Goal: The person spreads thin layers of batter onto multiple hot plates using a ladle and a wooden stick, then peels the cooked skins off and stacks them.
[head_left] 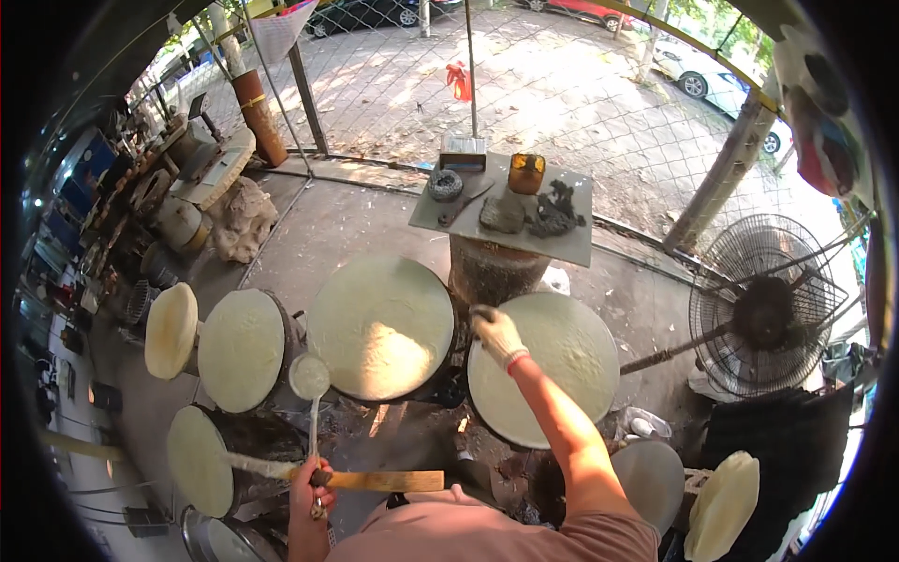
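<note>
Left grip (pixel 313 488), 9 o'clock: clenched round a batter-crusted long-handled ladle (pixel 310 377) and a flat wooden paddle (pixel 393 480), crossed, presumably bundled to free the right. Ladle bowl, 10 o'clock: pale batter film. Right grip (pixel 498 333), 1 o'clock, grasps a small dark object (pixel 482 314) over pale batter (pixel 576 342) on a round dark-rimmed griddle (pixel 486 428); contact unclear. Farther, 12 o'clock: amber plastic tub (pixel 526 174) on grey table (pixel 567 245), contents undetermined.
</note>
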A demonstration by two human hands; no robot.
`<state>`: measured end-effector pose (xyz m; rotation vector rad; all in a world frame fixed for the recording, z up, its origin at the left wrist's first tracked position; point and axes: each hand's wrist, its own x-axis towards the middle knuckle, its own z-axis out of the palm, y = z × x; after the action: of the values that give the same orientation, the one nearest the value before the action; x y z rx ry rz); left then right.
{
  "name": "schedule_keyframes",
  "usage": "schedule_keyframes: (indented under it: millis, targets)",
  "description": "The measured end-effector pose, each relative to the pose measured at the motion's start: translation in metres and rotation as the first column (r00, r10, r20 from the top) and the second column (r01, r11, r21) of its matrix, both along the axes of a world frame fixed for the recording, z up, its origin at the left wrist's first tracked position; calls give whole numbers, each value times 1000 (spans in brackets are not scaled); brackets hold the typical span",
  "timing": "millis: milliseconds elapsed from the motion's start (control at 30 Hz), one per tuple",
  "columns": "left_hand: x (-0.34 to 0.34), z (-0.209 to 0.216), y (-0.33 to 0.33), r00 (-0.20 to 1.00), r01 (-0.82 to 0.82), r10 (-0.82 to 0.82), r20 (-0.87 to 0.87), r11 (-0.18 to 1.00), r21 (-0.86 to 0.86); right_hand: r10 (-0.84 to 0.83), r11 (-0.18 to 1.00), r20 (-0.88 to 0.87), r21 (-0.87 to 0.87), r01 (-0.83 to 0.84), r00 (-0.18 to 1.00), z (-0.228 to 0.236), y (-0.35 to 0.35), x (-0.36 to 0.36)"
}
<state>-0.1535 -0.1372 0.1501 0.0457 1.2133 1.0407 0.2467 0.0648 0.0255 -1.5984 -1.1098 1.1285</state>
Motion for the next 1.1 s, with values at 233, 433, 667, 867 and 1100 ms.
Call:
schedule_keyframes:
  millis: [233,433,667,867,1100]
  targets:
    - [13,1,7,986,-152,156,56,986,-70,-381,920,781,268,286,495,20,187,75]
    - [50,40,34,931,-317,266,-249,929,-192,99,922,875,-260,288,475,38,280,113]
    - [43,38,49,958,-225,181,-222,955,-192,187,961,890,-253,109,417,79,280,104]
    - [4,-6,41,984,-26,4,-177,992,-123,-287,921,645,390,18,708,110,168,58]
    - [-27,-52,15,972,223,-222,-82,975,-5,-107,975,-911,-18,220,398,21,-159,-13]
